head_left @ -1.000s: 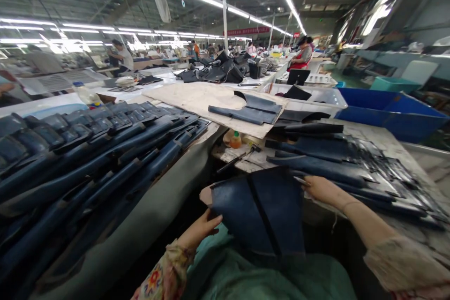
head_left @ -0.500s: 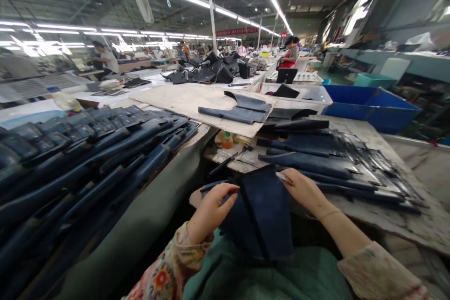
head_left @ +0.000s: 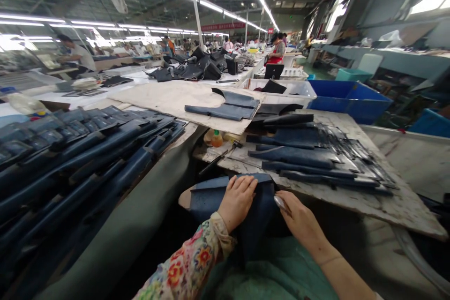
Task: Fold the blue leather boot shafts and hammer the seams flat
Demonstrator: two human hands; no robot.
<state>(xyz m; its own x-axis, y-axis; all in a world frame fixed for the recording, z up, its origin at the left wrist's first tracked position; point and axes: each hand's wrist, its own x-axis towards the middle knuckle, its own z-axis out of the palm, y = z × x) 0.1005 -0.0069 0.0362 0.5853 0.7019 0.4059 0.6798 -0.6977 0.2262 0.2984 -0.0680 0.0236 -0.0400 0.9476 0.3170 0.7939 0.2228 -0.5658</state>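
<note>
Left hand (head_left: 239,199) moved up, fingers now spread flat on the dark blue leather panel (head_left: 207,199) at the near edge of the desk (head_left: 386,206), right hand (head_left: 298,220) touching its right side, grip unclear, panel's lower part hidden, cut pieces (head_left: 298,154) crowding the desk beyond

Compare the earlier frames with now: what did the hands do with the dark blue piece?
The left hand moved up from the lower left edge of the dark blue piece and lies on its top. The right hand drew in to its right edge. The stacked pieces beside it lie unchanged.
</note>
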